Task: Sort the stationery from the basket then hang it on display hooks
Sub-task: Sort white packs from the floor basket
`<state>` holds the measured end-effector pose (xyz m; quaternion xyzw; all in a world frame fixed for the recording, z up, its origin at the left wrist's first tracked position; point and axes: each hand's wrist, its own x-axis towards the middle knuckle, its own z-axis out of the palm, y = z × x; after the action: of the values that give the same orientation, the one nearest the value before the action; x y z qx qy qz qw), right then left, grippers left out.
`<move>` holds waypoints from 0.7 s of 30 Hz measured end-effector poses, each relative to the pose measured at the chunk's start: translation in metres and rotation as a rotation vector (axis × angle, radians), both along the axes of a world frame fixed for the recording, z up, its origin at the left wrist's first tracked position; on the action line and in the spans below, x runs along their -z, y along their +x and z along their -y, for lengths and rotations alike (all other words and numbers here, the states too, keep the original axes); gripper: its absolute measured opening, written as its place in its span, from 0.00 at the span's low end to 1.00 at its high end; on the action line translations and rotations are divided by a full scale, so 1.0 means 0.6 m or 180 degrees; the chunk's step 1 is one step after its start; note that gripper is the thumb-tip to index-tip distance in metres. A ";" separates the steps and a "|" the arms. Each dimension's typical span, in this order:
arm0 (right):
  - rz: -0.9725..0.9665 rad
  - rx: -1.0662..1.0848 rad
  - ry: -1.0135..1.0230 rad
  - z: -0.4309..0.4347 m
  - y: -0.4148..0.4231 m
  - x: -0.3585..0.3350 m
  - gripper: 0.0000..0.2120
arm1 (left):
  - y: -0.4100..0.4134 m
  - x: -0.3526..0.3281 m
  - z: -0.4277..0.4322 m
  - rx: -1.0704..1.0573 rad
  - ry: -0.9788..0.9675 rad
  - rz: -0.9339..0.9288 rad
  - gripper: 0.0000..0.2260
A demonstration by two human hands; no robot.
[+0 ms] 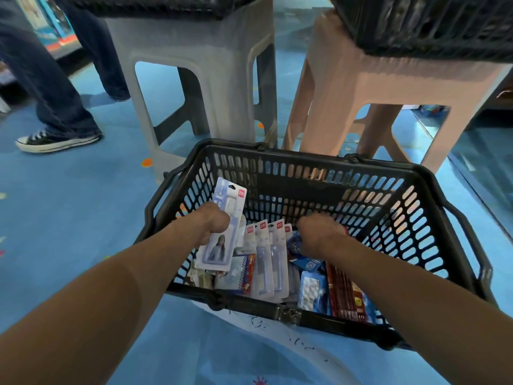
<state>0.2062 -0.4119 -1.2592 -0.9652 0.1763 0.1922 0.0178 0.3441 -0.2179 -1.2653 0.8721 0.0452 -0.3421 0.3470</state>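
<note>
A black plastic basket point(319, 173) stands on the blue floor in front of me, holding several stationery packs. My left hand point(211, 220) grips a pale blue blister pack point(222, 226) with a red label, lifted over the basket's left side. Three similar blister packs point(270, 257) lean upright in the middle of the basket. My right hand point(319, 232) reaches down among the packs, its fingers curled into blue packets point(299, 257); what they hold is hidden. A dark red pencil pack point(344, 290) and a blue pack point(313, 293) lie at the right.
A grey stool point(194, 51) and a pink stool point(361, 87) stand just behind the basket, each bearing another black basket point(430, 26). A person's legs in dark trousers and a black sneaker point(55, 140) are at the left. Blue floor lies all around.
</note>
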 end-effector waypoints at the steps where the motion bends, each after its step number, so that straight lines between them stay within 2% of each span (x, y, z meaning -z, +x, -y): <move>1: -0.0037 -0.0051 0.0259 -0.012 0.006 0.010 0.15 | 0.002 0.004 0.001 -0.0001 -0.0012 -0.0016 0.23; 4: -0.0314 -0.0148 0.0736 -0.043 0.024 0.033 0.10 | -0.001 0.004 0.005 -0.0038 -0.0049 -0.0014 0.21; 8: -0.0674 0.0030 0.1313 -0.071 0.039 0.052 0.13 | -0.004 0.008 0.005 0.0140 0.0081 0.0160 0.20; 15: -0.0767 0.0266 0.1311 -0.102 0.050 0.090 0.13 | -0.009 0.002 0.010 0.0398 0.0334 0.0284 0.19; 19: -0.0376 0.0290 0.1090 -0.100 0.049 0.087 0.17 | -0.012 -0.003 0.011 0.0489 0.0416 0.0245 0.21; 21: -0.0429 0.0310 0.1307 -0.098 0.053 0.091 0.13 | -0.011 -0.003 0.011 0.0470 0.0420 0.0235 0.21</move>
<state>0.2381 -0.3533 -1.3140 -0.9166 0.1808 0.2871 0.2114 0.3372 -0.2244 -1.2634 0.9060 -0.0095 -0.3307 0.2640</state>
